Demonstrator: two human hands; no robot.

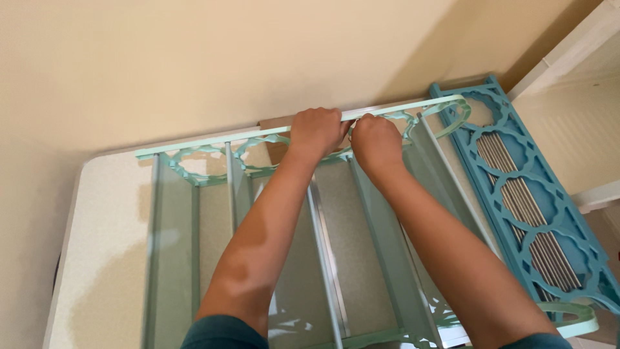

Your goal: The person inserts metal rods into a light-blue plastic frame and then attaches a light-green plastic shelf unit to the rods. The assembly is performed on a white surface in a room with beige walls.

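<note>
A: Right, both hands sit at the far end panel of the mint-green rack (278, 258): left hand (315, 132) closed over the top rail, right hand (376, 143) gripping the lattice just beside it.

B: Best kept square, I'd say, with even pressure. Smooth painted slats, curly cut-out ends, lying on a speckled white bench (103, 220). A darker blue panel (529, 194) rests alongside.

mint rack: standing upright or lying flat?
Lying flat. The mint rack rests on the white tabletop, slats level; left hand and right hand grip its far ornate end panel.
</note>
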